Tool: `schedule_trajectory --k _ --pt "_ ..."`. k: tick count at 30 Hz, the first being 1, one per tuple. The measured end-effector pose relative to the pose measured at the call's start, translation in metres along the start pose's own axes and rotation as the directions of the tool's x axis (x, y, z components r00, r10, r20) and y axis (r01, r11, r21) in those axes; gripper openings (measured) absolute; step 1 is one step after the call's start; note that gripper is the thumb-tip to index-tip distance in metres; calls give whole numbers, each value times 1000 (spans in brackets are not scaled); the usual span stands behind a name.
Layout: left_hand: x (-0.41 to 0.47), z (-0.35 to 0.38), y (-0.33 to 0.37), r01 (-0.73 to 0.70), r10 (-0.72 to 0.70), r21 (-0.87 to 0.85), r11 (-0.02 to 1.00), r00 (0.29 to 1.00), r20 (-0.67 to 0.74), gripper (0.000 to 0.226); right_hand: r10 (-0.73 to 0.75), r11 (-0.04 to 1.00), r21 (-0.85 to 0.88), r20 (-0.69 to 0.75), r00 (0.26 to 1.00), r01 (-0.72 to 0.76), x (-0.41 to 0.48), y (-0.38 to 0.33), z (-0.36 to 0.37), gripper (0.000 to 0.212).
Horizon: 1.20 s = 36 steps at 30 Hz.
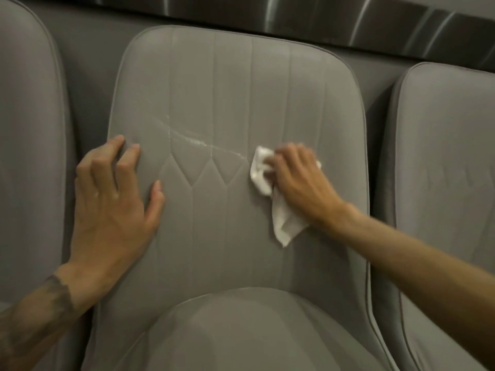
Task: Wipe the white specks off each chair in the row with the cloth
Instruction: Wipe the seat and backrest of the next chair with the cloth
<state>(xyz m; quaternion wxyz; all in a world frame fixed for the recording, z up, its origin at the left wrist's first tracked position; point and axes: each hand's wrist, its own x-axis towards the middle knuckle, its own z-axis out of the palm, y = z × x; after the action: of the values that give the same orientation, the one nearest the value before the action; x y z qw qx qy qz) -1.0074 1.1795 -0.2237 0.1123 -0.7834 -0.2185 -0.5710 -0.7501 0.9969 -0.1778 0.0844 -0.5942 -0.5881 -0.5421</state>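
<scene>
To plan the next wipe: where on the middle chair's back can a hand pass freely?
Free: the chair back above the white streak, and the lower middle between left hand and cloth. Crowded: around the right hand.

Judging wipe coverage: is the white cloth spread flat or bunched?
Bunched. The white cloth is crumpled under the right hand's curled fingers, a loose corner trailing down the grey padded chair.

A plain grey wall [88,62] is running behind the row of padded grey chairs [227,89]. Above it, a dark polished metal band [348,20] is crossing the upper edge and catching light in pale slanted streaks. Soft, dim light is falling evenly.
</scene>
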Motion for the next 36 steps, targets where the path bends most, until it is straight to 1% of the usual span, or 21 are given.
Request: schedule_trajectory --k 2,4,5,6,7,8,10,12,14,17,20,22,24,26,27,29,31,32,33,34,36 --pt "0 0 0 -2 2 1 1000 1000 -10 56 131 989 -55 -147 980 -141 51 30 -4 22" --pt "0 1 0 -1 1 6 1000 1000 -8 56 370 922 -5 -280 886 -387 98 52 -11 26" --pt "0 1 0 -1 1 4 1000 1000 -7 56 465 877 32 -309 830 -480 110 53 -11 29" --pt "0 1 0 -1 1 3 1000 1000 -6 56 506 852 51 -332 796 -520 111 46 -6 29" --pt "0 1 0 -1 1 4 1000 1000 -5 57 503 855 61 -334 797 -515 102 33 -2 28" --pt "0 1 0 -2 2 8 1000 1000 -6 57 458 885 66 -301 837 -460 86 16 3 26" --pt "-1 1 -1 -6 6 16 1000 1000 -8 56 300 954 84 -181 937 -289 45 -11 7 20" --pt "-1 2 -1 -10 10 12 1000 1000 -16 56 164 986 51 -105 981 -159 32 -5 0 19" --pt "0 2 -2 -8 8 17 1000 1000 -13 56 185 983 32 -140 973 -182 59 20 -5 20" --pt "0 3 -3 -3 3 22 1000 1000 -4 56 369 927 26 -247 896 -375 113 49 -11 22" --pt "0 3 -3 -10 10 24 1000 1000 3 57 440 892 41 -302 846 -450 112 35 -1 20" --pt "0 3 -4 -14 14 33 999 1000 2 57 391 919 65 -270 880 -389 79 5 8 18" --pt "-1 3 -3 -11 11 25 1000 1000 -6 56 216 976 66 -170 961 -207 46 -14 9 15" --pt "-1 4 -4 -13 13 13 1000 1000 -20 56 81 997 24 -103 991 -79 45 2 1 16" --pt "-1 4 -4 -12 12 12 1000 1000 -20 56 88 996 1 -122 989 -88 58 15 -3 19" --pt "0 4 -4 -11 12 13 1000 1000 -12 56 263 963 4 -245 933 -270 99 40 -8 26" --pt "0 4 -3 -12 12 19 1000 1000 0 57 461 882 61 -315 830 -467 134 51 -10 27" --pt "1 4 -4 -16 16 24 1000 1000 -2 57 501 859 80 -335 798 -505 138 47 -6 27" --pt "1 4 -4 -21 21 26 999 1000 -4 56 509 855 89 -338 792 -511 133 38 0 26" --pt "0 4 -5 -23 23 27 999 1000 -5 56 483 872 97 -324 814 -479 119 24 6 26" --pt "0 4 -6 -18 18 31 999 1000 -8 57 354 934 146 -244 903 -327 71 -12 16 25"
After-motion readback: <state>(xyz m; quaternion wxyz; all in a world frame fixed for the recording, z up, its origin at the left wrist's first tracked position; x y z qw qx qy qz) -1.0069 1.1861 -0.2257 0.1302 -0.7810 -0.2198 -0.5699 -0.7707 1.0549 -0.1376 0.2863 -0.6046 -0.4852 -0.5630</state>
